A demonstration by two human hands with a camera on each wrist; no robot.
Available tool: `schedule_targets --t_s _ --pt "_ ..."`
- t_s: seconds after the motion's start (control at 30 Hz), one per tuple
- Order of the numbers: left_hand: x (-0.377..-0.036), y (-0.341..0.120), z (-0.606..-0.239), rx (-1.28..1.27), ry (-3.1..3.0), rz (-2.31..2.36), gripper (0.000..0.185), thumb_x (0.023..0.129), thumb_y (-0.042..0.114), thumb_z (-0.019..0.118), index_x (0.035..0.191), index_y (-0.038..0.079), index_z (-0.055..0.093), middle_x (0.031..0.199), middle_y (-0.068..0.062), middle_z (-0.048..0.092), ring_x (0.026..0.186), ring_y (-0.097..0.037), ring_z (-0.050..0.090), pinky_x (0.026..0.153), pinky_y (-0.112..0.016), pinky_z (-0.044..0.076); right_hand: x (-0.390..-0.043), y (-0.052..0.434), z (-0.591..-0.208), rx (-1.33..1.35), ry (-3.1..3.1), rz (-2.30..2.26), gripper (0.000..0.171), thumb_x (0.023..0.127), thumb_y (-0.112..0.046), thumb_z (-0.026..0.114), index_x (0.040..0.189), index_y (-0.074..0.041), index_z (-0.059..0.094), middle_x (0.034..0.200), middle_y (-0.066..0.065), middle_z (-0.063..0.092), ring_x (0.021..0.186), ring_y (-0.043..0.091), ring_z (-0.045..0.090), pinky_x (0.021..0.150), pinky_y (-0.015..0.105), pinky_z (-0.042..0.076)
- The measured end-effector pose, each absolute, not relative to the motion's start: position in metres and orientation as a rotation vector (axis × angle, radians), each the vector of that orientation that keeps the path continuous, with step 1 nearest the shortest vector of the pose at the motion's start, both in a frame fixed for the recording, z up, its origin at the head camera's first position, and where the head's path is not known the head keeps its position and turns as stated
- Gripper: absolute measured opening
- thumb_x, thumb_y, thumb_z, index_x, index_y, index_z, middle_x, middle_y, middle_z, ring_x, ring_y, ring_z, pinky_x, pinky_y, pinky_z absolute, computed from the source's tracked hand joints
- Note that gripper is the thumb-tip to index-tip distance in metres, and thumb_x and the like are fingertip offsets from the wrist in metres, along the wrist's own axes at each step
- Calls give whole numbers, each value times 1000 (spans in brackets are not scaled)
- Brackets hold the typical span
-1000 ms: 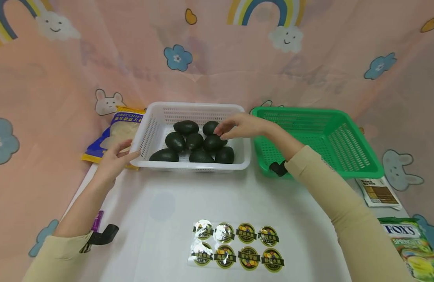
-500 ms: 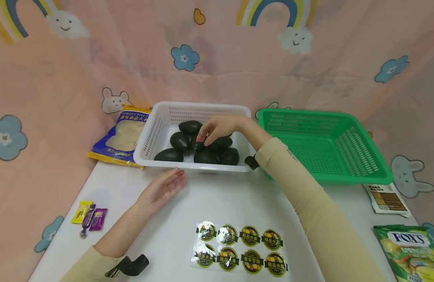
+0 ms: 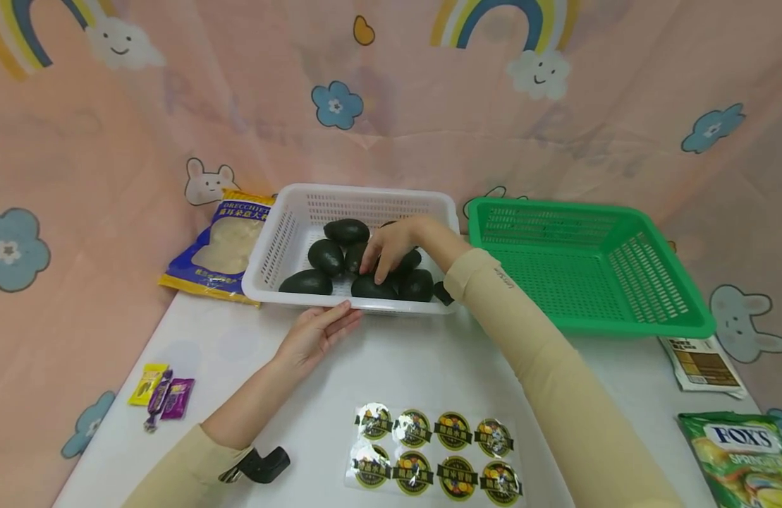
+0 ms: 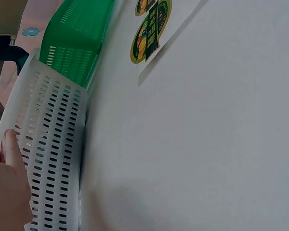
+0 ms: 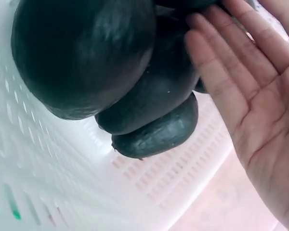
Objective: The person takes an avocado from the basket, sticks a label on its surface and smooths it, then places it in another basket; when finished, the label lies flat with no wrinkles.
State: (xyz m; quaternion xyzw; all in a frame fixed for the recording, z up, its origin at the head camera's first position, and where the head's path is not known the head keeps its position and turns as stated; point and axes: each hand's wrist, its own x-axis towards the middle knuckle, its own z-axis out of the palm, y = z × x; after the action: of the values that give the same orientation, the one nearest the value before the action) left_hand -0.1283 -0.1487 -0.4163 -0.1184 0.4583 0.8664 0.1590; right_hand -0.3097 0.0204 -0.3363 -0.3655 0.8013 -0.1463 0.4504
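Several dark green avocados [image 3: 307,282] lie in a white perforated plastic basket [image 3: 283,226]. My right hand [image 3: 393,247] reaches down over the right-hand avocados, its fingertips at the front ones. In the right wrist view, the fingers of the right hand [image 5: 250,77] look nearly straight beside the stacked avocados [image 5: 149,82]; their tips are partly hidden. Below the basket's front rim, my left hand [image 3: 311,339] extends its fingers and touches the basket edge. The left wrist view shows the left hand [image 4: 9,187] against the perforated wall [image 4: 53,144].
To the right stands a green basket [image 3: 575,282]. A sheet of round stickers [image 3: 435,451] lies at the front. A pasta bag [image 3: 222,247] leans left of the white basket; small candies [image 3: 162,395] lie front left. Two packets, one a green bag [image 3: 746,451], sit far right.
My left hand has moved from the white basket's left side to its front rim. My right hand went left and lower over the avocados. The view has shifted slightly.
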Motion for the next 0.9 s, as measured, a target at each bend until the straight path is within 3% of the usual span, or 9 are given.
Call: schedule_targets --t_s 0.17,0.43,0.7,0.9 --pt "-127 -149 -415 -340 1316 2483 15 100 1 52 94 1 65 93 -8 72 92 -17 71 90 -32 52 -311 12 -342 -875 1898 -303 58 86 -18 76 140 -15 54 148 5 44 132 15 44 95 26 49" --pt "-126 -147 -414 -340 1324 2469 9 100 2 52 103 0 60 95 -8 72 92 -17 71 90 -32 52 -312 1 -358 -768 1794 -241 75 81 -19 81 146 -29 44 160 1 20 144 18 23 99 39 48" --pt "-124 -146 -415 -315 1325 2478 9 101 3 51 107 -1 55 96 -8 72 92 -16 71 90 -32 52 -311 5 -361 -820 1831 -272 68 79 -20 83 138 -31 50 155 1 27 136 19 32 87 35 54" --pt "-126 -146 -416 -322 1315 2485 8 101 3 51 106 -1 55 95 -7 72 92 -17 71 90 -32 52 -309 18 -339 -918 1852 -372 68 79 -18 82 139 -29 51 149 0 34 130 20 37 88 35 53"
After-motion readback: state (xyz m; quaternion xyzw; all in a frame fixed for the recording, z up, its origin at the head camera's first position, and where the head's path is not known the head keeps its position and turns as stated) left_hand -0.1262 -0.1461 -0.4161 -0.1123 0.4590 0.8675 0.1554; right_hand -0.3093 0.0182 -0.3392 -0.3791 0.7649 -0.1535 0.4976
